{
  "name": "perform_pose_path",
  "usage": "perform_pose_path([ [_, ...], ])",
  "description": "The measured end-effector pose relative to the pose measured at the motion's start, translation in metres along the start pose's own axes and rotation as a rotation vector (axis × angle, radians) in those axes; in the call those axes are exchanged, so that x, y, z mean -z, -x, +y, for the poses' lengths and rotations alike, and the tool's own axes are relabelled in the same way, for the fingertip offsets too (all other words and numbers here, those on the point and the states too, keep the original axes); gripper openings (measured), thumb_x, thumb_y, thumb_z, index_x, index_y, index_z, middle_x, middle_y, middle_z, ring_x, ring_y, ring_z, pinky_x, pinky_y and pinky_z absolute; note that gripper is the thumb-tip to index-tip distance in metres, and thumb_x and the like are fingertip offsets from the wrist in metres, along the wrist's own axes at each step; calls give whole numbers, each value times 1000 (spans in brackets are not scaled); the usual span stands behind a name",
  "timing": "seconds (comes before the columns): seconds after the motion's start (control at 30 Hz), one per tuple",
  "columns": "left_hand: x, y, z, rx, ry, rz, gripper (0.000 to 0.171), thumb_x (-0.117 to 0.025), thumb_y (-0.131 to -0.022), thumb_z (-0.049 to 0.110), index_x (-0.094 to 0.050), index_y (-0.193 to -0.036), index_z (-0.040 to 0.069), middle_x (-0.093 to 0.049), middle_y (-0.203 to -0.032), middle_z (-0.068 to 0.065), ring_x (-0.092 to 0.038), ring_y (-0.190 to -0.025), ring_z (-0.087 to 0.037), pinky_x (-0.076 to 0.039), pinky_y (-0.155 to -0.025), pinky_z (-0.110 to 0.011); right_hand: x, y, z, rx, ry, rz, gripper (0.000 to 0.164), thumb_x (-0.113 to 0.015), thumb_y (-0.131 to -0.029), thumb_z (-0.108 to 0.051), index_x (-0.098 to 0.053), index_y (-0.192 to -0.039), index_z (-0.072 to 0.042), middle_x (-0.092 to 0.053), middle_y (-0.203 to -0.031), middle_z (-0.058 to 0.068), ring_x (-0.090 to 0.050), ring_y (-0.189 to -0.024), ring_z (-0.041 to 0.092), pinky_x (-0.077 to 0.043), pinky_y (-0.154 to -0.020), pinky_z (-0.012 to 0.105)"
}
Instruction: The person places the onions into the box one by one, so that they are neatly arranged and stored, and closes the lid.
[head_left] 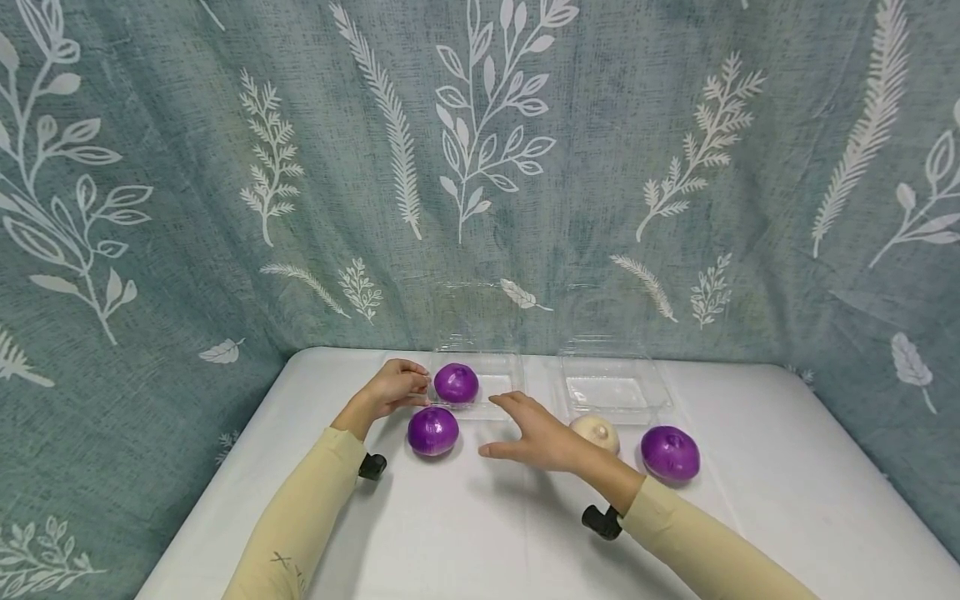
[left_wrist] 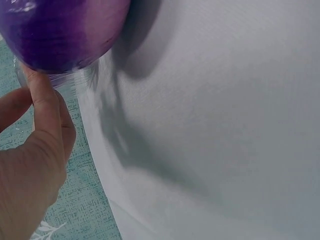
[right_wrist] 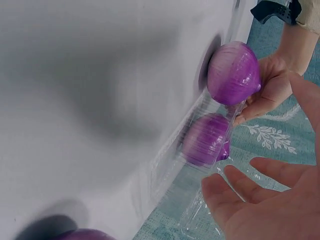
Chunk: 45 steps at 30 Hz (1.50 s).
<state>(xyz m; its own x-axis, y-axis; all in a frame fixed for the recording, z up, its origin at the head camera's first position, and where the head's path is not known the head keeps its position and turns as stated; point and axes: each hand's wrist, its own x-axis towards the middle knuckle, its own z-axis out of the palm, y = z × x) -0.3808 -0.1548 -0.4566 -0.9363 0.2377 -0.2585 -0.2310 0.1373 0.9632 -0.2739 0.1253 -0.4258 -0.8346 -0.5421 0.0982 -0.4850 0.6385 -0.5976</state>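
At its left front corner, my left hand (head_left: pixel 396 387) pinches the rim of a clear plastic box (head_left: pixel 497 385). Inside that box, toward its left side, sits a purple onion (head_left: pixel 456 383). A second purple onion (head_left: pixel 432 431) lies on the table just in front of it, close to the left fingers. In the left wrist view a purple onion (left_wrist: pixel 65 30) hangs over the fingertips and hides part of the plastic. My right hand (head_left: pixel 534 433) hovers off the box's front right corner, fingers spread, holding nothing.
Another clear plastic box (head_left: pixel 609 392) stands at the back right. A white onion (head_left: pixel 596 432), partly behind the right wrist, and a purple onion (head_left: pixel 670 454) lie before it. A patterned curtain (head_left: pixel 487 208) rises behind the white table (head_left: pixel 450 533).
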Motion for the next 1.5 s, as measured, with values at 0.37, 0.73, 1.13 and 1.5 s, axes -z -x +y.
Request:
perform_pose_path([
  [0.37, -1, 1, -2, -3, -5, 12, 31, -53, -103, 0, -50, -130, -15, -54, -117, -28, -58, -91, -22, -66, -80, -33, -6, 2, -4, -24, -37, -13, 84, -78, -90, -43, -43, -150, 5, -46, -150, 26, -45, -139, 42, -40, -117, 57],
  [0.73, -1, 2, -1, 1, 5, 14, 33, -53, -103, 0, -48, -131, -16, -53, -116, -28, -57, -88, -21, -66, -80, -33, -19, -4, -8, -37, -116, 20, 77, -78, -91, -38, -49, -143, 10, -55, -143, 26, -56, -127, 43, -51, -107, 56],
  [1.13, -1, 0, -2, -10, 6, 23, 28, -53, -103, -1, -51, -128, -15, -55, -112, -25, -58, -89, -22, -66, -81, -34, -39, -15, -10, -108, -241, 78, 65, -75, -93, -30, -54, -137, 13, -59, -136, 29, -62, -120, 43, -56, -102, 53],
  [1.5, 0, 0, -2, -1, 12, 18, 32, -53, -103, 0, -50, -131, -15, -54, -118, -26, -58, -93, -24, -65, -83, -35, -56, -27, -12, -146, -286, 120, 64, -76, -91, -33, -58, -132, 13, -62, -131, 30, -66, -113, 41, -59, -97, 49],
])
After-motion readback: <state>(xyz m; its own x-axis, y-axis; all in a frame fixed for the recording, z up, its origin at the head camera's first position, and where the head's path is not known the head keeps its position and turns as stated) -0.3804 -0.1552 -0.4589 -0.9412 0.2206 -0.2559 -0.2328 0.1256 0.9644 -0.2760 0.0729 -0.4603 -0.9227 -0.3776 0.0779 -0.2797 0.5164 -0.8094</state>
